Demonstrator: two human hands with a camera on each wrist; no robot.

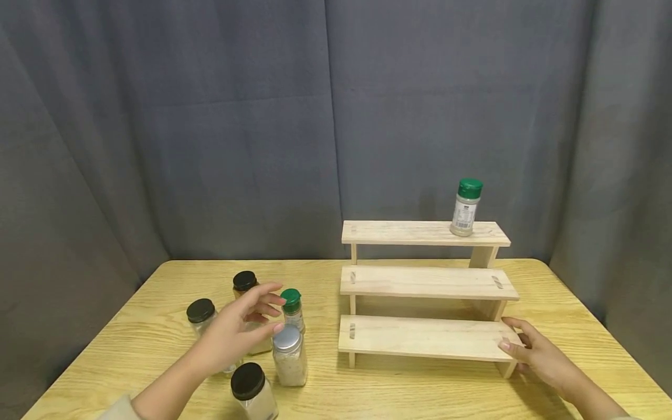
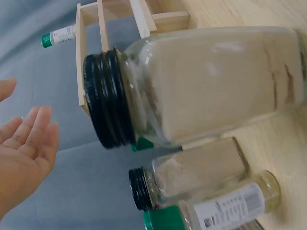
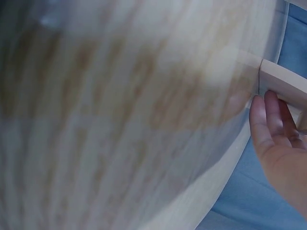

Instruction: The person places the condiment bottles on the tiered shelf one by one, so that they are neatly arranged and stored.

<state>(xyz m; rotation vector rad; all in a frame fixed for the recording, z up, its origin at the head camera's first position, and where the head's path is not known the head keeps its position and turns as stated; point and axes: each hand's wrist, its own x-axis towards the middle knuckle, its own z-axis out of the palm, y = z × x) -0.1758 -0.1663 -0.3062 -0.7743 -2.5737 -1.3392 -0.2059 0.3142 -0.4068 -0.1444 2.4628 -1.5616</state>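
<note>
My left hand (image 1: 236,326) hovers over a group of spice jars with its fingers loosely bent, holding nothing. Nearest to it are a silver-lidded glass jar (image 1: 290,364) and a green-capped spice bottle (image 1: 294,315). In the left wrist view, a black-lidded jar of pale powder (image 2: 225,86) looms beside the empty palm. At the right end of a three-tier wooden rack (image 1: 420,338), my right hand (image 1: 543,356) grips the lowest step, thumb on top and fingers round the side. Another green-capped spice bottle (image 1: 465,210) stands upright on the top tier.
Behind and around the left hand stand more black-lidded jars, one at the left (image 1: 201,312), one at the back (image 1: 245,282) and one in front (image 1: 257,394). A grey curtain (image 1: 236,146) hangs behind the wooden table (image 1: 173,291).
</note>
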